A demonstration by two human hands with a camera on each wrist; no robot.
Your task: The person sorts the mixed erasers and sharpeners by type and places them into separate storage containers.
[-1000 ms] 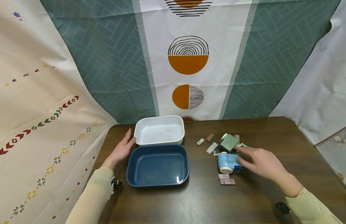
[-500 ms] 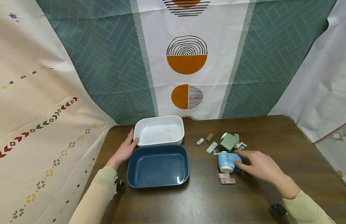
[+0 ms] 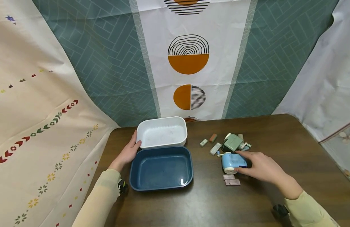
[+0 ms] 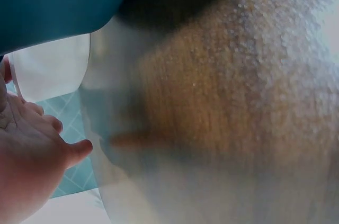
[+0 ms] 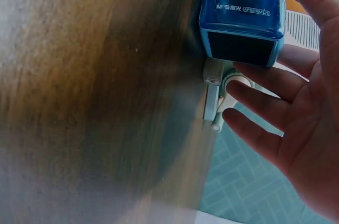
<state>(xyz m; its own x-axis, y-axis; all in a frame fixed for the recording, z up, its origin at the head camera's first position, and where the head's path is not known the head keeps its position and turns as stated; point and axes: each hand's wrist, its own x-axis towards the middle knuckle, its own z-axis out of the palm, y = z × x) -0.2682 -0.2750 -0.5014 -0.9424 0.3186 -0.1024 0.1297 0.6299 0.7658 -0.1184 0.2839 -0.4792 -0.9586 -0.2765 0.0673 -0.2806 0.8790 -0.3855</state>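
Note:
My right hand (image 3: 261, 165) holds a blue pencil sharpener (image 3: 233, 161), thumb at its near side and index finger at its far side. The right wrist view shows the sharpener's clear blue shavings drawer (image 5: 242, 12), with the other fingers spread beneath it. Just behind stands a green pencil sharpener (image 3: 232, 142). On the left, my left hand (image 3: 126, 155) lies with extended fingers along the side of a white tray (image 3: 143, 146), thumb at its near corner. A dark blue tray (image 3: 160, 188) sits directly in front of the white one.
Several small erasers surround the sharpeners, among them an orange one (image 3: 213, 137), a grey one (image 3: 215, 149) and a pink one (image 3: 232, 182). More small pieces (image 3: 246, 146) lie right of the green sharpener. A patterned cloth (image 3: 123, 78) hangs behind the brown table (image 3: 203, 205).
My right thumb has moved left along the blue sharpener, and the hand has closed around it. My left hand has shifted slightly right, up against the white tray.

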